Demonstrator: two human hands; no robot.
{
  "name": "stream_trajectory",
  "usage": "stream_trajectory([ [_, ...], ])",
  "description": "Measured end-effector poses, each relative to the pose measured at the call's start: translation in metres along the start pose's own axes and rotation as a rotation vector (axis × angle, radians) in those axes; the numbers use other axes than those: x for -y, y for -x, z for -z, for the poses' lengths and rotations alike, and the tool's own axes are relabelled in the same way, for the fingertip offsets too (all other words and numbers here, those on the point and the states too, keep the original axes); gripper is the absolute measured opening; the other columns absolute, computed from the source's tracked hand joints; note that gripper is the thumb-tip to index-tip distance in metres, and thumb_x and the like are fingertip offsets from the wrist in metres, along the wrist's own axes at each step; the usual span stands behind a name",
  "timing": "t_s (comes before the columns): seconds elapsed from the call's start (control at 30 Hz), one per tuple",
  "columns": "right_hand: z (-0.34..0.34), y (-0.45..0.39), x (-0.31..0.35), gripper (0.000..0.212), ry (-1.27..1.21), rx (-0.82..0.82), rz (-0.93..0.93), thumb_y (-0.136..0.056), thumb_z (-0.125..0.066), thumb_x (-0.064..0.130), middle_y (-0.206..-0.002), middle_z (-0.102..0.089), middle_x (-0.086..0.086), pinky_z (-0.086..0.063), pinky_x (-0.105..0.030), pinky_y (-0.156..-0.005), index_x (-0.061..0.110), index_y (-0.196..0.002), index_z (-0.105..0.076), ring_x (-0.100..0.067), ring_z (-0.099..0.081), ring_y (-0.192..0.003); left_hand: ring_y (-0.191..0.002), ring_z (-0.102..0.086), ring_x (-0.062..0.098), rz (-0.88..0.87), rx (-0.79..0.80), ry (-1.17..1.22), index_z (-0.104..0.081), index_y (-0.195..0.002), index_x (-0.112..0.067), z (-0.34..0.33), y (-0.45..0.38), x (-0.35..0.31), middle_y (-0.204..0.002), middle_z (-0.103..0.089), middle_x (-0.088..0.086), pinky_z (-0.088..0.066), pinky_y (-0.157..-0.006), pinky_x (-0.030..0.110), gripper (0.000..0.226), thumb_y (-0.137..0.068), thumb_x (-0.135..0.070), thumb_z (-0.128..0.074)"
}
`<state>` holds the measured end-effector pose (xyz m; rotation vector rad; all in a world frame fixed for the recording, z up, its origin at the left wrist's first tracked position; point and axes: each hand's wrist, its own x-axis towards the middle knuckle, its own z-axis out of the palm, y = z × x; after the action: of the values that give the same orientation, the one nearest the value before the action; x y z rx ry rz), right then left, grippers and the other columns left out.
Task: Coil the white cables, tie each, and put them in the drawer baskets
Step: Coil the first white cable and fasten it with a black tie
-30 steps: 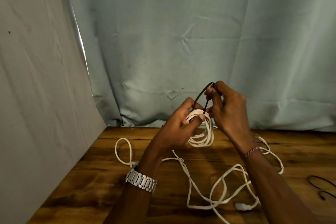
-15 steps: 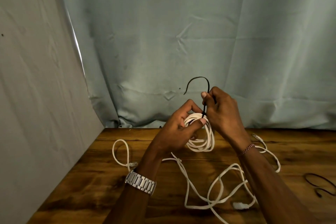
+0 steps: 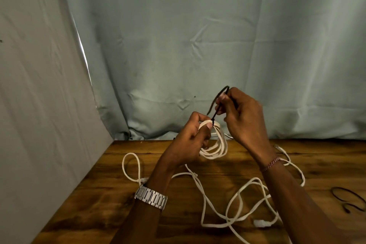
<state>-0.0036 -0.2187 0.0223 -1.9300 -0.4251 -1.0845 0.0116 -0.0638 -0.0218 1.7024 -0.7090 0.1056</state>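
Note:
My left hand (image 3: 190, 140) grips a small coil of white cable (image 3: 216, 144) held above the wooden table (image 3: 111, 190), thumb pressed on the top of the coil. A thin black tie (image 3: 216, 103) wraps the coil's top and rises from it. My right hand (image 3: 241, 117) pinches the tie's upper part between thumb and fingers, up and to the right of the coil. Loose white cable (image 3: 235, 200) lies in tangled loops on the table below both arms, with a white plug (image 3: 261, 223) near the front.
More black ties (image 3: 348, 200) lie on the table at the right edge. A pale curtain (image 3: 198, 45) hangs behind the table, and a white sheet (image 3: 35, 105) borders its left side. No drawer or basket is in view.
My right hand has pulled the black tie up and to the right, away from the coil, and the tie's free end has bent over. My left hand keeps its hold on the coil.

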Motion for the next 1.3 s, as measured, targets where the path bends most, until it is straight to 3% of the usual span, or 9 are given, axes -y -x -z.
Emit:
stream_trajectory([
  [0.2,-0.007,0.004,0.011,0.027,-0.100,0.015,-0.045,-0.104,-0.054,0.028,-0.079,-0.071,0.008,-0.046,-0.010,-0.060,0.010,-0.087,-0.066,0.001,-0.067,-0.073,-0.061,-0.050,0.004,-0.010,-0.126,-0.092,-0.054,-0.111,-0.018,-0.001,-0.002,0.002,-0.071,-0.052,-0.011,-0.044,-0.059,0.024,0.017,-0.106,-0.031,-0.044],
  [0.43,-0.008,0.009,0.019,0.036,-0.130,0.108,0.046,-0.098,-0.051,0.041,-0.078,-0.070,0.009,-0.052,-0.033,-0.058,0.011,-0.085,-0.067,-0.010,-0.066,-0.070,-0.063,-0.049,0.008,-0.022,-0.195,-0.051,-0.055,-0.108,-0.014,0.004,0.003,0.000,-0.072,-0.051,-0.003,-0.045,-0.059,0.026,0.018,-0.106,-0.029,-0.045],
  [0.6,0.003,0.002,0.014,0.027,-0.082,0.259,0.122,-0.101,-0.054,0.032,-0.082,-0.073,0.005,-0.054,-0.043,-0.061,0.013,-0.090,-0.070,-0.014,-0.068,-0.070,-0.065,-0.050,0.011,0.010,-0.217,-0.038,-0.054,-0.104,-0.011,0.012,0.001,-0.002,-0.073,-0.053,-0.003,-0.044,-0.061,0.034,0.022,-0.106,-0.031,-0.045],
  [0.77,0.025,-0.007,0.013,0.021,0.051,0.473,0.234,-0.102,-0.057,0.029,-0.073,-0.070,0.005,-0.047,-0.025,-0.052,0.017,-0.097,-0.073,-0.015,-0.063,-0.062,-0.061,-0.047,0.007,0.026,-0.275,0.016,-0.056,-0.096,-0.021,0.013,0.000,-0.015,-0.070,-0.052,-0.003,-0.042,-0.060,0.032,0.019,-0.106,-0.031,-0.044],
  [0.87,0.027,-0.007,0.017,0.016,0.148,0.563,0.343,-0.102,-0.059,0.020,-0.065,-0.063,0.010,-0.038,-0.016,-0.049,0.016,-0.098,-0.074,-0.009,-0.058,-0.057,-0.070,-0.053,0.014,0.053,-0.304,0.061,-0.061,-0.098,-0.020,0.014,-0.001,-0.019,-0.083,-0.064,0.018,-0.047,-0.066,0.037,0.021,-0.106,-0.029,-0.045],
  [0.93,0.024,-0.005,0.019,0.013,0.181,0.584,0.368,-0.101,-0.061,0.017,-0.062,-0.055,0.016,-0.036,-0.012,-0.052,0.016,-0.099,-0.073,-0.003,-0.056,-0.057,-0.070,-0.057,0.015,0.062,-0.331,0.116,-0.061,-0.096,-0.017,0.014,-0.001,-0.021,-0.081,-0.066,0.013,-0.049,-0.063,0.034,0.022,-0.107,-0.025,-0.044],
  [1.07,0.021,-0.001,0.020,0.016,0.329,0.615,0.394,-0.102,-0.056,0.024,-0.074,-0.055,0.018,-0.040,-0.021,-0.062,0.023,-0.110,-0.070,-0.003,-0.051,-0.066,-0.052,-0.058,0.000,0.059,-0.313,0.176,-0.058,-0.095,-0.011,0.009,0.000,-0.024,-0.059,-0.065,-0.010,-0.047,-0.053,0.021,0.022,-0.107,-0.017,-0.041],
  [1.13,0.021,0.002,0.024,0.023,0.451,0.610,0.388,-0.104,-0.048,0.034,-0.081,-0.053,0.015,-0.042,-0.031,-0.065,0.030,-0.118,-0.065,-0.011,-0.050,-0.079,-0.054,-0.061,0.000,0.064,-0.316,0.185,-0.058,-0.097,-0.008,0.009,0.000,-0.024,-0.061,-0.067,-0.008,-0.048,-0.053,0.020,0.020,-0.107,-0.016,-0.042],
  [1.3,0.020,0.010,0.044,0.037,0.663,0.622,0.319,-0.106,-0.034,0.046,-0.095,-0.055,-0.001,-0.033,-0.031,-0.074,0.043,-0.139,-0.049,-0.018,-0.049,-0.092,-0.059,-0.061,0.010,0.081,-0.361,0.199,-0.058,-0.097,-0.003,0.009,-0.001,-0.020,-0.073,-0.066,0.006,-0.049,-0.053,0.024,0.008,-0.101,-0.009,-0.055],
])
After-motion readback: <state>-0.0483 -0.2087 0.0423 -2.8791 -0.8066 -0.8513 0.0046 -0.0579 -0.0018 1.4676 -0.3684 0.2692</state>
